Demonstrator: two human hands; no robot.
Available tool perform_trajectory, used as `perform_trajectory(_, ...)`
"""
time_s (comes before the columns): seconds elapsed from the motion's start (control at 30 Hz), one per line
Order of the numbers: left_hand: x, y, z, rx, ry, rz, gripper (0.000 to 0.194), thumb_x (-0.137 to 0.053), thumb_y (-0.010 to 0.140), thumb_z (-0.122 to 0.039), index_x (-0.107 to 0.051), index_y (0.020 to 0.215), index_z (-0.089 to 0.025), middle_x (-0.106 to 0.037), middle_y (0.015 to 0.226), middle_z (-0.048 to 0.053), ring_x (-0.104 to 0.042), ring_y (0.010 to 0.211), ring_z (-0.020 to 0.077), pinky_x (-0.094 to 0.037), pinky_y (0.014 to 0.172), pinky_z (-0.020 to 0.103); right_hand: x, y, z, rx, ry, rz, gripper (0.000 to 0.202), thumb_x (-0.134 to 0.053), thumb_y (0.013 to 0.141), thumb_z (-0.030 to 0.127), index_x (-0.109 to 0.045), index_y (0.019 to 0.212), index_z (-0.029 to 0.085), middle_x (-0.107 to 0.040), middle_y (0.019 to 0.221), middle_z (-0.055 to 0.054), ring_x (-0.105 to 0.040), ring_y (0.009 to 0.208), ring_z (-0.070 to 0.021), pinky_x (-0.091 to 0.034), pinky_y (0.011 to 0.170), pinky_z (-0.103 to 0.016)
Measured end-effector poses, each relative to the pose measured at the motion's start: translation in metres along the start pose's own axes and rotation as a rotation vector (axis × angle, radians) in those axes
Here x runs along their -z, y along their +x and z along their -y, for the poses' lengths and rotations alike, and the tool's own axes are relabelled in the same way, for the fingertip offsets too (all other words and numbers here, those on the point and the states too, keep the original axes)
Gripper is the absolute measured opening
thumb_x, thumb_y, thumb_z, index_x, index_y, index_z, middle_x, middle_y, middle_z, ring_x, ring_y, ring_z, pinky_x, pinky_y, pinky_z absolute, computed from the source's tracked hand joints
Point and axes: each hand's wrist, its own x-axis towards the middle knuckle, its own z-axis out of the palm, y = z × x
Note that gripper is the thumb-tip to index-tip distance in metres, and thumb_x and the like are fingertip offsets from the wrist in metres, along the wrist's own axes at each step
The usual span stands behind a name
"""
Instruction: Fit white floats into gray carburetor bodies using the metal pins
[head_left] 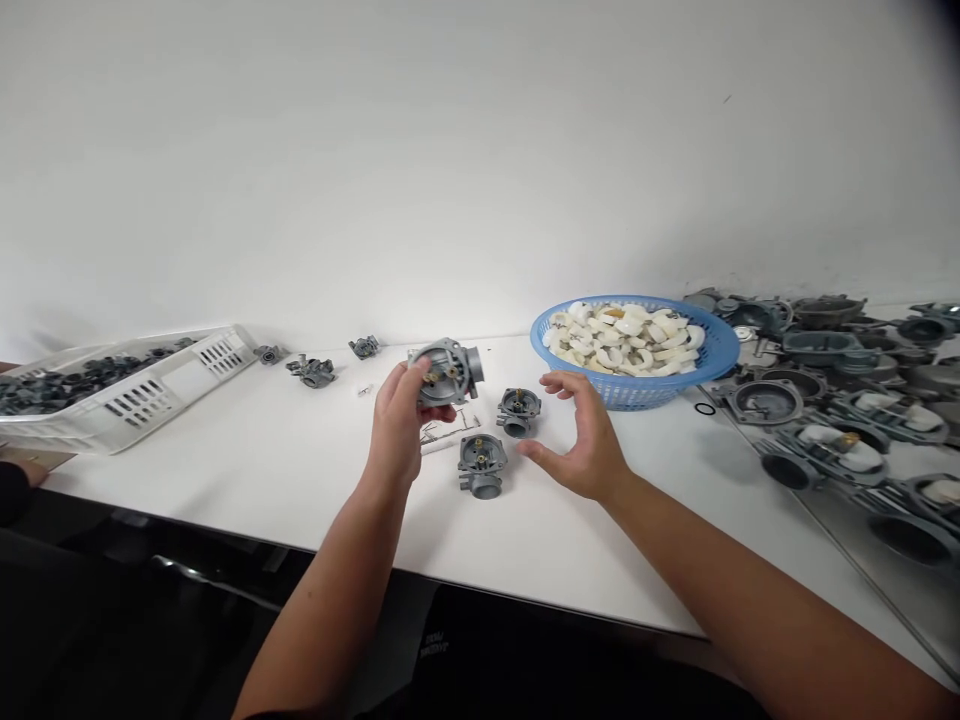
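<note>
My left hand (399, 420) grips a grey metal carburetor body (450, 372) above the table, its open bowl side with brass parts facing me. My right hand (581, 445) is empty, thumb and fingers spread apart. Just left of its fingertips a second carburetor body (518, 412) rests on the white table. A third body (482, 465) lies nearer to me, with brass pieces inside its bowl. Small thin metal pieces (450, 435) lie on the table behind it, partly hidden by my left hand and the held body.
A blue basket (634, 392) of white plastic parts stands behind my right hand. Many metal bodies (765, 402) are piled at the right. A white crate (180, 385) of dark parts is at the left, beside small carburetors (312, 371). Someone's hand (31, 470) shows at the far left.
</note>
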Motion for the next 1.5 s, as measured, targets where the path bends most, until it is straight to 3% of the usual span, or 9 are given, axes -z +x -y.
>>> perform_trajectory(0.23,-0.027,-0.052,-0.026,0.43,0.141,0.386,0.029,-0.068,0.076,-0.045,-0.058,0.073,-0.018,-0.055,0.059,-0.001,-0.049,0.046,0.0105,-0.033,0.036,0.02,0.005,-0.001,0.015,0.259,0.024,-0.014,0.103,-0.077,0.071,0.057,-0.024,0.153,0.025,-0.057,0.134,-0.015,-0.06,0.116,-0.0327,-0.05,0.097,-0.051)
perform_trajectory(0.53,-0.053,-0.064,-0.013,0.618,0.377,0.814,0.024,-0.06,0.075,-0.039,-0.058,0.069,-0.016,-0.055,0.056,-0.001,-0.047,0.044,0.0099,-0.028,0.038,0.02,0.033,-0.024,0.034,0.606,-0.077,0.001,0.081,-0.054,0.089,0.064,-0.026,0.154,0.024,-0.061,0.136,-0.014,-0.062,0.121,-0.0291,-0.052,0.094,-0.048)
perform_trajectory(0.67,-0.062,-0.071,0.014,0.646,0.415,0.958,0.021,-0.053,0.074,-0.035,-0.053,0.065,-0.016,-0.052,0.053,-0.002,-0.038,0.042,0.0072,-0.032,0.042,0.02,0.056,-0.044,0.03,0.637,-0.138,0.13,0.07,-0.062,0.086,0.061,-0.042,0.143,0.026,-0.069,0.123,-0.012,-0.068,0.107,-0.0256,-0.053,0.087,-0.042)
perform_trajectory(0.77,-0.069,-0.07,0.029,0.754,0.4,1.056,0.025,-0.051,0.077,-0.038,-0.059,0.07,-0.016,-0.059,0.057,0.002,-0.047,0.047,0.0101,-0.042,0.048,0.022,0.073,-0.054,0.025,0.61,-0.209,0.252,0.056,-0.057,0.091,0.055,-0.05,0.134,0.021,-0.072,0.113,-0.013,-0.07,0.093,-0.0229,-0.052,0.076,-0.036)
perform_trajectory(0.93,-0.074,-0.06,0.037,0.905,0.165,1.023,0.04,-0.048,0.082,-0.052,-0.06,0.073,-0.015,-0.061,0.063,0.003,-0.051,0.05,0.0116,-0.05,0.057,0.027,0.088,-0.06,0.018,0.402,-0.339,0.251,0.046,-0.055,0.09,0.058,-0.054,0.116,0.021,-0.073,0.1,-0.009,-0.069,0.081,-0.0225,-0.049,0.07,-0.034)
perform_trajectory(1.03,-0.069,-0.062,0.038,0.79,0.04,0.888,0.04,-0.055,0.082,-0.054,-0.063,0.097,-0.018,-0.065,0.082,0.003,-0.056,0.059,0.0118,-0.048,0.058,0.026,0.088,-0.06,0.012,0.184,-0.45,0.155,0.044,-0.066,0.083,0.055,-0.053,0.109,0.021,-0.072,0.093,-0.008,-0.065,0.074,-0.0227,-0.047,0.069,-0.035)
perform_trajectory(1.17,-0.065,-0.08,0.045,0.401,0.248,0.674,0.051,-0.067,0.08,-0.05,-0.06,0.123,-0.024,-0.065,0.102,0.004,-0.056,0.071,0.012,-0.044,0.063,0.025,0.083,-0.057,0.003,-0.016,-0.52,0.134,0.045,-0.068,0.08,0.052,-0.051,0.107,0.021,-0.07,0.092,-0.006,-0.064,0.074,-0.0235,-0.043,0.074,-0.037)
perform_trajectory(1.37,-0.069,-0.107,0.064,-0.124,0.53,0.603,0.072,-0.074,0.077,-0.04,-0.041,0.14,-0.025,-0.052,0.138,0.01,-0.059,0.108,0.0226,-0.051,0.096,0.04,0.074,-0.055,-0.002,-0.082,-0.63,0.223,0.039,-0.068,0.079,0.044,-0.051,0.104,0.019,-0.067,0.095,-0.006,-0.063,0.08,-0.0239,-0.039,0.072,-0.035)
perform_trajectory(1.5,-0.077,-0.104,0.079,-0.296,0.66,0.578,0.078,-0.067,0.082,-0.032,-0.027,0.147,-0.018,-0.037,0.153,0.018,-0.034,0.144,0.0338,-0.033,0.118,0.054,0.067,-0.054,-0.001,-0.072,-0.663,0.245,0.031,-0.063,0.079,0.023,-0.053,0.107,0.019,-0.066,0.104,-0.008,-0.062,0.09,-0.0238,-0.039,0.076,-0.035)
